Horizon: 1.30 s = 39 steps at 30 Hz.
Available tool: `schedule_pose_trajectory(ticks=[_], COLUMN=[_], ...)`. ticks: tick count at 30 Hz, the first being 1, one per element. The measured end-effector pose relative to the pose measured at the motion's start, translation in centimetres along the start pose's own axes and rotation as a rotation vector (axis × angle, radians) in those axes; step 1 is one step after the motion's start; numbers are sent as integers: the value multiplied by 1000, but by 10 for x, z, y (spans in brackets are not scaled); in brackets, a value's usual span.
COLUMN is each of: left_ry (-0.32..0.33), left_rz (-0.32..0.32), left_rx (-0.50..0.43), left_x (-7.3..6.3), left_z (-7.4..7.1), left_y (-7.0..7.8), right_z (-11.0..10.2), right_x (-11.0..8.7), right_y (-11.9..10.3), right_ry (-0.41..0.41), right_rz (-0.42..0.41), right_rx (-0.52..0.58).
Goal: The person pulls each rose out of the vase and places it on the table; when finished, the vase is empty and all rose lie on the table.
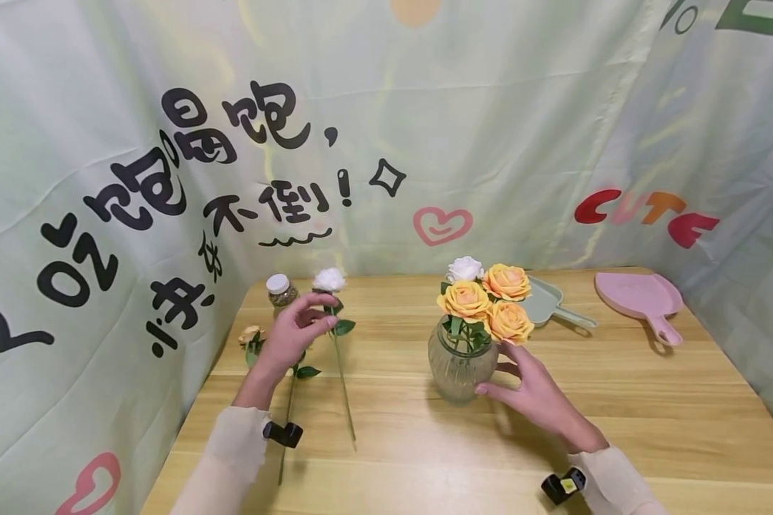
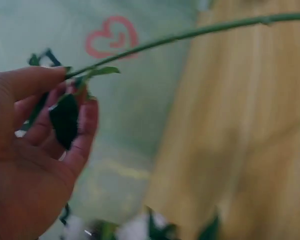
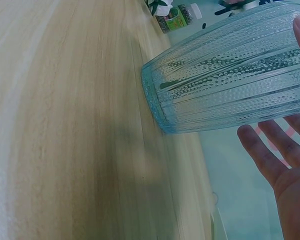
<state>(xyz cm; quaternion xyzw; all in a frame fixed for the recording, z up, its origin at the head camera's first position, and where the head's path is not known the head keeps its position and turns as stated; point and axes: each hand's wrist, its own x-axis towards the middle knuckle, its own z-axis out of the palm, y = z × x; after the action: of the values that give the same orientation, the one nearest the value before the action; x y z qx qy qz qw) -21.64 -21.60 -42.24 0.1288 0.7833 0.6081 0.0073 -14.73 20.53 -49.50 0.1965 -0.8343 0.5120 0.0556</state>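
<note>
White rose (image 1: 330, 279), in the head view, is at the left hand (image 1: 290, 336), its bloom just past the fingertips and its thin stem (image 1: 343, 386) running back toward the person, slanting slightly to that hand's right. Thumb and fingers pinch it beneath the bloom. The right hand (image 1: 535, 393) grips the side of an upright glass vase (image 1: 462, 372) holding orange roses (image 1: 506, 282) and a white bloom (image 1: 465, 269). Underneath is a wooden tabletop (image 1: 393, 472); behind hangs pale cloth (image 1: 522, 143) with lettering and hearts. A jar (image 1: 281, 292) stands beyond the left hand; a yellow rose (image 1: 251, 335) lies to its left, partly covered by it. Past the right hand lie a grey-green pan (image 1: 546, 300) and a pink pan (image 1: 640, 295).

In the left wrist view, the stem bows gently away from the pinching fingertips, above the tabletop; leaves (image 2: 65, 120) hang against the fingers.

In the right wrist view, the thumb rests on one flank of the vase, parted fingers along the other, the base at the tabletop, the jar beyond it.
</note>
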Motion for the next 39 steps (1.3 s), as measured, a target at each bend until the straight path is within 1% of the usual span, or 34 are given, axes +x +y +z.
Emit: schedule_pose_trajectory(ticks=[2,4,7,9,12,14,17,20,24,29,32,35,37,39], left_ry=[-56,-94,-149,-180,-199,-180,-134,-106,-87,-55,-28,-14,-24,-52], left_rz=[-60,-98,-142,-165,-191,-204,-229,-236,-216,-187,-145,-94,-50,-14], left_rx=[55,103,174,222,288,326,378,431,480,498,500,478,459,433], left_x=[-1,-2,-2,-2,-2,-2,-2,-3,-5,-8,-7,-5,-3,-1], left_z=[0,0,1,3,7,10,15,18,17,12,11,15,21,31], left_y=[-20,-36,-57,-69,-82,-87,-89,-88,-87,-80,-74,-66,-60,-53], right_z=[0,0,0,1,1,1,1,2,1,1,1,1,1,1], right_x=[0,0,1,0,0,0,1,1,1,1,1,2,2,2], right_y=[-1,-1,-1,-1,-1,0,0,1,1,1,1,2,3,3], right_ry=[0,-4,-2,-2,-1,-4,-7,-7,-6,-6,-6,-3,0,0], right_rz=[5,12,13,15,13,14,16,20,20,15,11,7,5,3], right_rx=[2,2,1,0,2,8,13,11,12,15,17,16,18,22])
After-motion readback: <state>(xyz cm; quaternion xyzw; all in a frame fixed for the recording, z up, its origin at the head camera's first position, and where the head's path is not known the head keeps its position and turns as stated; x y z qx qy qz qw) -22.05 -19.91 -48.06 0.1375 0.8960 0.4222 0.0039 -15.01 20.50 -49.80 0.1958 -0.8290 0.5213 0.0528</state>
